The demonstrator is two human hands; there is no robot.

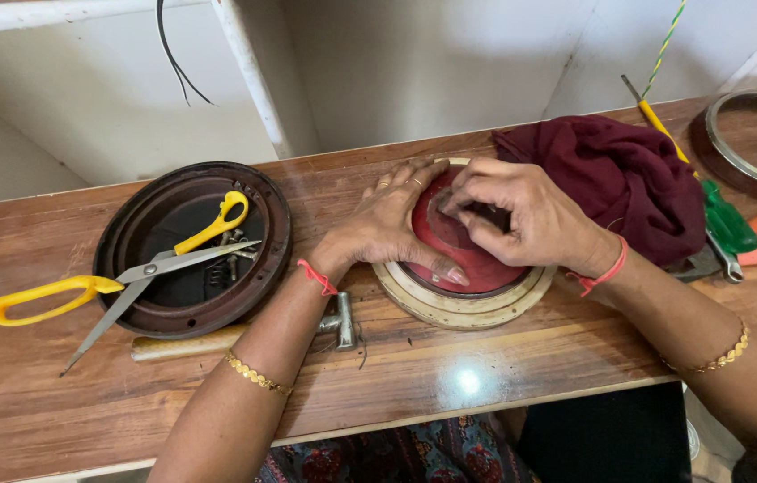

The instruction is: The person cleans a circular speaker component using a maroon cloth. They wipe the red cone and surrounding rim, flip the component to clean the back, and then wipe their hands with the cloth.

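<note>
**Red dome worked at desk centre**

Centrally, a glossy red domed disc is seated in a flat, cream-coloured round ring on the varnished wooden desk. The disc's near edge is steadied by the left hand, its fingers spread wide over the dome. A small part on the dome's top is pinched by the curled fingers of the right hand. A crumpled maroon cloth lies just behind. To the left, yellow-handled scissors are laid across a dark, rust-brown round pan holding screws. White walls are seen beyond.
</note>
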